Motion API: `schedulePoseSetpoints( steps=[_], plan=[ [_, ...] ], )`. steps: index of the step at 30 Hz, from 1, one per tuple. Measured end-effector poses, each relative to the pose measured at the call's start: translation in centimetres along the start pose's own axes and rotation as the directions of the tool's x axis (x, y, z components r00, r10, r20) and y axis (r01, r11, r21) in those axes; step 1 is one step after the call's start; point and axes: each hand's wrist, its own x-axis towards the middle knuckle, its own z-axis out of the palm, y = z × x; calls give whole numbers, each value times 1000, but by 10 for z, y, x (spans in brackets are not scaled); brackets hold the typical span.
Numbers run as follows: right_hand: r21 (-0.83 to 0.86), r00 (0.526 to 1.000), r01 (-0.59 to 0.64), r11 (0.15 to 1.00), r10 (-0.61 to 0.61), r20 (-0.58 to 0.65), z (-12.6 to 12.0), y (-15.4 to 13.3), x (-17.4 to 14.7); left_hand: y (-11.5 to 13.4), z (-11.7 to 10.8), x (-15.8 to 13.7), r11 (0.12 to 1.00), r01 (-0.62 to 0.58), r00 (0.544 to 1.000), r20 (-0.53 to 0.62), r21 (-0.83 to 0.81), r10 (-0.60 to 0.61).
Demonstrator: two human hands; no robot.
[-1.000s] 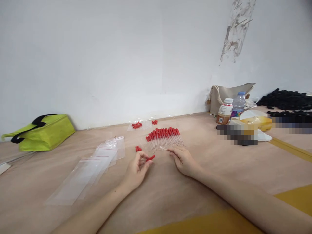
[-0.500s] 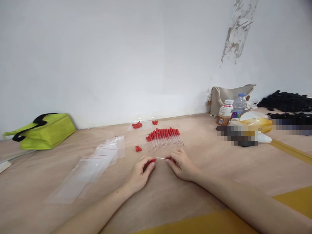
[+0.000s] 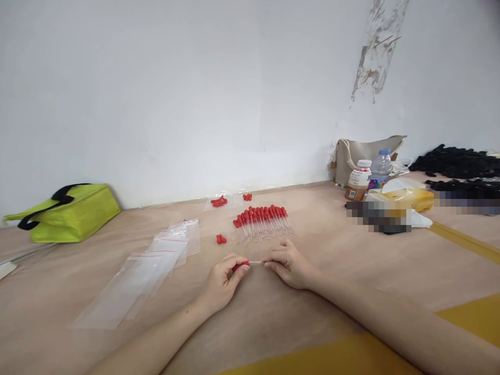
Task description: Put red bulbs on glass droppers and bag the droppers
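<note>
My left hand [image 3: 225,278] pinches a red rubber bulb [image 3: 240,265] between thumb and fingers. A thin clear dropper tube [image 3: 255,262] runs from the bulb across to my right hand [image 3: 288,265], whose fingertips are closed on its other end. The tube's near end meets the bulb's mouth; how deep it sits I cannot tell. Just beyond my hands lies a row of several red-topped droppers [image 3: 263,221], bulbs pointing away. A few loose red bulbs [image 3: 221,239] lie left of the row, and more red bulbs [image 3: 219,201] rest on clear plastic behind it.
Overlapping clear zip bags [image 3: 136,281] lie to the left. A lime-green bag [image 3: 76,213] stands by the wall at far left. On the right are a brown drink bottle [image 3: 358,181], a water bottle [image 3: 380,165], a beige bag [image 3: 347,156], a yellow packet [image 3: 414,198] and black items [image 3: 461,161].
The bulb and tube have come together in line, slightly lower and nearer to me. The red bulb shows more between my left fingers. The rest of the table is unchanged.
</note>
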Motion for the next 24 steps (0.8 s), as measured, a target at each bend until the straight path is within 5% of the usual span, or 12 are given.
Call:
schedulePoseSetpoints(
  steps=[11,24],
  plan=[
    [-305,983,166,938,-182,-23,-4,-4,-1,10,-5,0,981,-104,986,146,166,80],
    [-212,996,77,974,-83,-22,10,-19,-3,7,-7,-1,944,-251,947,254,212,195]
  ],
)
